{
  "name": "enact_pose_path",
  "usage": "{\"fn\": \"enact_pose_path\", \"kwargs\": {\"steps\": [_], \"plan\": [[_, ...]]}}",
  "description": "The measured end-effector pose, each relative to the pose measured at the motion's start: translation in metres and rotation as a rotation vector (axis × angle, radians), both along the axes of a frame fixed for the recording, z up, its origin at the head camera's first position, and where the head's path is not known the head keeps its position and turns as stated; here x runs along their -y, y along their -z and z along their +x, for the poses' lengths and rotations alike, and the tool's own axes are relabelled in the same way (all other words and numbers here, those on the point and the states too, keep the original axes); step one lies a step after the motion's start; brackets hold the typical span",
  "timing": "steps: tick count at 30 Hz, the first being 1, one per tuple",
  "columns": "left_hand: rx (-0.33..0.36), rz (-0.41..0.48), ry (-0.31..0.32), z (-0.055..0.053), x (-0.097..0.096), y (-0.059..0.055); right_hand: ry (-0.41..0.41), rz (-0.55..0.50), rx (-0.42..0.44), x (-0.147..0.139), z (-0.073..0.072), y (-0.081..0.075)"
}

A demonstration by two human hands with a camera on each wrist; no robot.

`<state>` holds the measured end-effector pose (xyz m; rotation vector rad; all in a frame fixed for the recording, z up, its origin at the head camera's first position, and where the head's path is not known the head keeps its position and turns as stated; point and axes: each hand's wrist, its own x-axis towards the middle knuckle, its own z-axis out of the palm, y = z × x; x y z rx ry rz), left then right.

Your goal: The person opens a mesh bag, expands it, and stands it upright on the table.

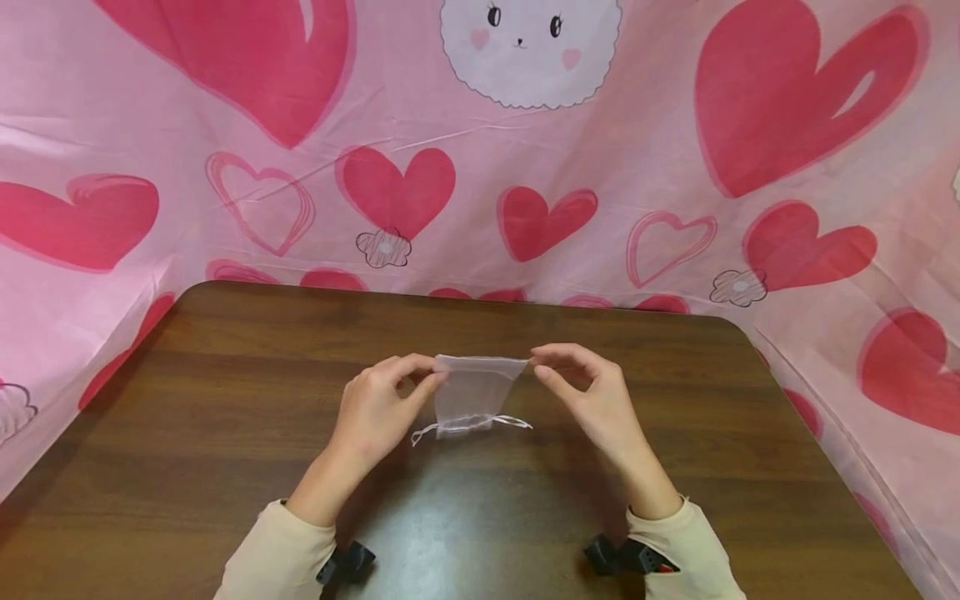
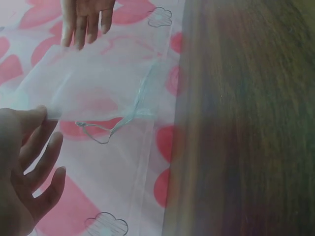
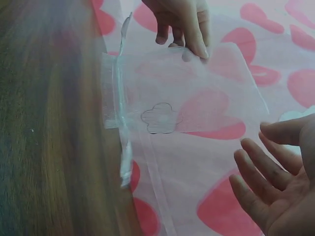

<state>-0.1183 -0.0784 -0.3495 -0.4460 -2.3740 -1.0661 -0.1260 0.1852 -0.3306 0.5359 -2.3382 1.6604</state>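
Note:
A small sheer white drawstring pouch point(image 1: 472, 390) hangs over the table between the two hands, its ribbon end down. Its left edge near the upper corner is pinched between the thumb and forefinger of my left hand point(image 1: 375, 408). My right hand point(image 1: 596, 400) is at the opposite upper corner, fingertips right by it, with thumb and fingers spread apart. In the right wrist view that thumb and the relaxed fingers lie just beside the pouch corner point(image 3: 261, 101). White ribbon loops point(image 1: 513, 422) stick out at both sides near the lower end. Nothing shows inside the see-through fabric.
The dark brown wooden table point(image 1: 225, 400) has rounded far corners. Behind it and along both sides hangs a pink cloth point(image 1: 465, 133) printed with hearts. Black wrist devices point(image 1: 348, 565) sit at both light sleeves, low over the near part of the table.

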Motion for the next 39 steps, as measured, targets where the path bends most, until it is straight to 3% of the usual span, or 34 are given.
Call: {"fn": "enact_pose_path", "kwargs": {"steps": [8,20,29,39], "plan": [[0.045,-0.009,0.043,0.003,-0.004,0.000,-0.020,0.106,0.037,0.007,0.003,0.003],[0.121,-0.045,0.094,0.004,-0.004,-0.003,-0.006,0.130,0.086,0.022,0.007,0.008],[0.069,-0.044,0.105,0.006,-0.009,-0.002,-0.029,0.182,0.088,0.025,0.011,0.009],[0.092,0.002,0.134,0.006,-0.008,-0.004,-0.042,0.172,0.042,0.027,0.009,0.012]]}}
